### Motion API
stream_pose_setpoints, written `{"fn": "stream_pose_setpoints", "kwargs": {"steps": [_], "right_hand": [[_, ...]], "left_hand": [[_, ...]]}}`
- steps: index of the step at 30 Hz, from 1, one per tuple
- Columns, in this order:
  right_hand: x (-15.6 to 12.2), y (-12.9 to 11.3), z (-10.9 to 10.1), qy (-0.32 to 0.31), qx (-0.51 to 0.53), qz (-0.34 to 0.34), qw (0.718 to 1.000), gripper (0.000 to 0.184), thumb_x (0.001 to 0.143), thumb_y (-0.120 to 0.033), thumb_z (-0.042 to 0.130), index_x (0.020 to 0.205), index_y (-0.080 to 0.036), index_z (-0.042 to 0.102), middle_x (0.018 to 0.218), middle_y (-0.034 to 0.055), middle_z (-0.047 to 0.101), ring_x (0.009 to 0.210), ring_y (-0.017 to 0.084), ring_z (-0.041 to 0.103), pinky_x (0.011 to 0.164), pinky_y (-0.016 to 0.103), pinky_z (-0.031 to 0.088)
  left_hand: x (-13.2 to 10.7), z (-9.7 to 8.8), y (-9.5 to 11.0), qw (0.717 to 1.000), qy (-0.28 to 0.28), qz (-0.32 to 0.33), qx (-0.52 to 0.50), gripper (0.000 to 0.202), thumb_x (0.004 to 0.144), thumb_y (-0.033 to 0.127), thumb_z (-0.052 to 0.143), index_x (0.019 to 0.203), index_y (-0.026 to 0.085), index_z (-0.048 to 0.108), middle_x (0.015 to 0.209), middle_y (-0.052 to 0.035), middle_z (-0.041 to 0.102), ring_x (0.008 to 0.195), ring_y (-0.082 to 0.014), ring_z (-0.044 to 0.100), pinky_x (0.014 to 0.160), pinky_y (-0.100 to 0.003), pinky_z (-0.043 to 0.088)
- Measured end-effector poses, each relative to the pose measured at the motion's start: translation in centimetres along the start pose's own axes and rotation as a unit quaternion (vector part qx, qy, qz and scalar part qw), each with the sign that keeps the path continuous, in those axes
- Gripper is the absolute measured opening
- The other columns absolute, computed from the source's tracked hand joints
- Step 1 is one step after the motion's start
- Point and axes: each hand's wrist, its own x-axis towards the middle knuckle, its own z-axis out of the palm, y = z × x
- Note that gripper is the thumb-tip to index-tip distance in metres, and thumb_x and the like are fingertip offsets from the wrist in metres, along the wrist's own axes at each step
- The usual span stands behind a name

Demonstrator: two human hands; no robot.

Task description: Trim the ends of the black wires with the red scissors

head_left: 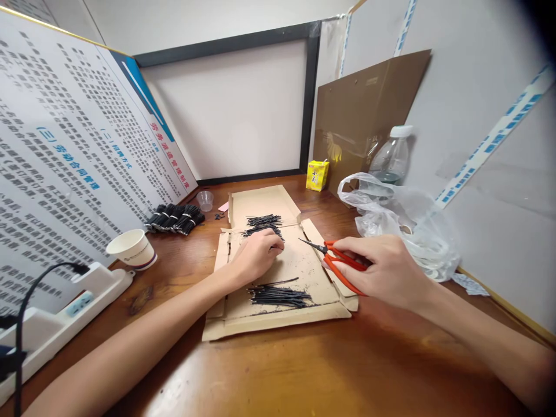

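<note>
Plainly, scissors (339, 272) are gripped in the curled fingers of the right hand (386, 266) by the cardboard's (263, 202) right edge; the left hand (258, 255) is curled, its hold untellable. Black strands (278, 296), piled near the near edge, seem light, bendable, best pinched mid-length.

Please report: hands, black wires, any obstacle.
Right hand: holding scissors. Left hand: at far wires, grip unclear. Near wires: on cardboard. Obstacle: only dark specks.

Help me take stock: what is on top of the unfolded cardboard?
Near black wires, far black wires and dark specks. The left hand hides part of the far wires and whatever lies beneath it.
</note>
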Motion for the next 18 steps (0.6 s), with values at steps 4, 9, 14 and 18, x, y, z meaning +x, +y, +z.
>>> {"fn": "stream_pose_setpoints", "kwargs": {"steps": [4,9,14,18], "right_hand": [[-0.2,0.1,0.1,-0.002,0.001,0.006,1.0,0.016,0.085,-0.022,0.056,0.075,-0.015,0.066,0.052,-0.0028,0.058,0.042,0.006,0.046,0.045,0.021,0.035],[-0.2,-0.1,-0.1,-0.003,-0.005,0.011,1.0,0.019,0.085,-0.024,0.055,0.071,-0.016,0.065,0.054,-0.0018,0.06,0.043,0.006,0.046,0.046,0.021,0.034],[0.1,1.3,-0.3,-0.065,-0.041,0.079,0.994,0.022,0.084,-0.031,0.054,0.069,-0.017,0.064,0.048,-0.0033,0.053,0.042,0.008,0.043,0.047,0.024,0.031],[0.1,4.3,0.1,-0.148,-0.102,0.127,0.976,0.023,0.083,-0.033,0.051,0.068,-0.019,0.061,0.052,-0.001,0.056,0.047,0.01,0.044,0.05,0.025,0.028]], "left_hand": [[0.2,0.4,-0.5,1.0,0.002,-0.003,0.009,0.014,0.081,0.005,0.058,0.083,0.015,0.067,0.087,-0.0047,0.065,0.083,-0.018,0.059,0.076,-0.029,0.046],[0.3,-1.2,0.4,1.0,-0.02,0.01,-0.006,0.016,0.084,0.006,0.054,0.083,0.015,0.067,0.083,-0.0035,0.067,0.08,-0.016,0.059,0.075,-0.027,0.044],[-0.5,-2.7,2.5,0.981,-0.191,0.015,-0.012,0.011,0.086,0.022,0.061,0.08,0.016,0.068,0.076,-0.0032,0.068,0.07,-0.0154,0.059,0.066,-0.026,0.041],[-1.2,-2.0,3.4,0.977,-0.212,0.01,0.001,0.011,0.084,0.025,0.064,0.079,0.016,0.067,0.081,-0.0036,0.068,0.074,-0.0168,0.06,0.065,-0.026,0.04]]}}
